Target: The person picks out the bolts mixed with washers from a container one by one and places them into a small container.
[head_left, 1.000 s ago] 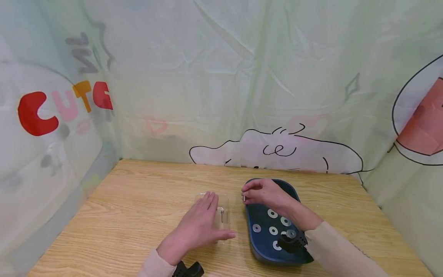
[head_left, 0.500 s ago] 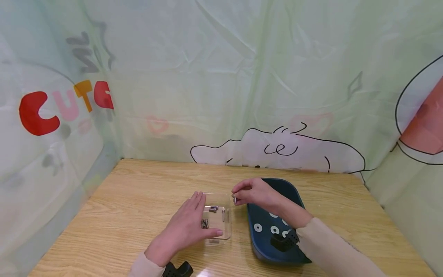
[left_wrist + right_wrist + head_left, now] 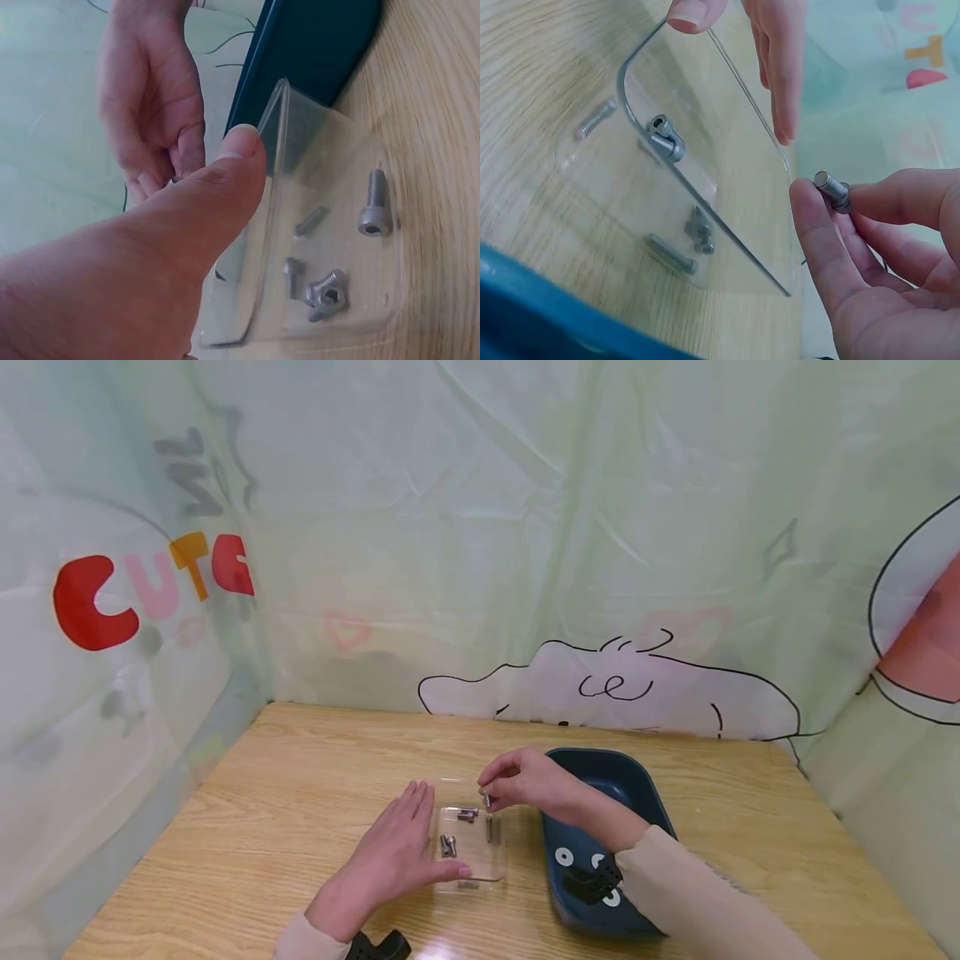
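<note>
A clear plastic box (image 3: 480, 860) stands on the table with several metal socket-head screws (image 3: 448, 846) in it. My left hand (image 3: 386, 852) rests along its left side, fingers straight and the thumb (image 3: 241, 142) at the near rim. My right hand (image 3: 528, 783) pinches a short socket-head screw (image 3: 831, 189) between thumb and fingertips. The screw is over the box's far right corner in the head view. In the left wrist view my left thumb mostly hides it. A long screw (image 3: 375, 202) lies along the box's right side.
A dark blue tray (image 3: 551, 860) with several flat washers (image 3: 564, 857) stands right of the box, under my right forearm, which hides part of it. The wooden table (image 3: 315, 777) ends at a printed curtain (image 3: 360, 568).
My right hand, pinching the screw, has moved left from the blue tray's far left corner to the clear box. My left hand has shifted left, uncovering the screws inside.
</note>
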The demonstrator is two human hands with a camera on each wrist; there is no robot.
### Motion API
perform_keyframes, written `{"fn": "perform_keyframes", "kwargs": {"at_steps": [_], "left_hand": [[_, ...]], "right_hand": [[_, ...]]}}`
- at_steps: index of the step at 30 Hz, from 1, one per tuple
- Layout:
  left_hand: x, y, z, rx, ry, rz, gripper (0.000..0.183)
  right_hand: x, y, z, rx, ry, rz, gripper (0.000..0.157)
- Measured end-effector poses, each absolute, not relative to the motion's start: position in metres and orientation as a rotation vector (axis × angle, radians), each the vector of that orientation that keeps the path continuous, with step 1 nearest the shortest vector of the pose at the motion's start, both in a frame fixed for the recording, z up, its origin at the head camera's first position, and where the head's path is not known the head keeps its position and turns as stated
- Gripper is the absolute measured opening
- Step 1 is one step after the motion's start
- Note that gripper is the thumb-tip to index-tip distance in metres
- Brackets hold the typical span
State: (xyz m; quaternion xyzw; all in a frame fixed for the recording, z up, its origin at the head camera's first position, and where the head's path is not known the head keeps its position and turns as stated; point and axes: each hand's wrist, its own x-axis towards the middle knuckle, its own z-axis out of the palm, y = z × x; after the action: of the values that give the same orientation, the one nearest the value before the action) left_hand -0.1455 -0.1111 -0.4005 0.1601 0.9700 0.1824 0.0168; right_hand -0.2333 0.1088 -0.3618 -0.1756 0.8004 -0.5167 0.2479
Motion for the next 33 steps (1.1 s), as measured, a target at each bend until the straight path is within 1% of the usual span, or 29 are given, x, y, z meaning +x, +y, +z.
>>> {"fn": "perform_keyframes", "kwargs": {"at_steps": [8, 18, 24, 33], "left_hand": [[-0.145, -0.114, -0.405, 0.488, 3.019, 0.590, 0.116], [-0.144, -0.114, -0.404, 0.456, 2.975, 0.589, 0.116], [-0.144, -0.115, -0.406, 0.472, 2.988, 0.588, 0.116], [-0.143, -0.114, -0.406, 0.466, 2.985, 0.576, 0.116]], "right_hand": [[-0.235, 0.096, -0.365, -0.459, 2.139, -1.409, 0.021], [-0.236, 0.088, -0.374, -0.395, 1.960, -1.505, 0.022], [-0.235, 0.082, -0.377, -0.436, 2.043, -1.446, 0.022], [-0.232, 0.075, -0.381, -0.510, 2.217, -1.295, 0.016]]}}
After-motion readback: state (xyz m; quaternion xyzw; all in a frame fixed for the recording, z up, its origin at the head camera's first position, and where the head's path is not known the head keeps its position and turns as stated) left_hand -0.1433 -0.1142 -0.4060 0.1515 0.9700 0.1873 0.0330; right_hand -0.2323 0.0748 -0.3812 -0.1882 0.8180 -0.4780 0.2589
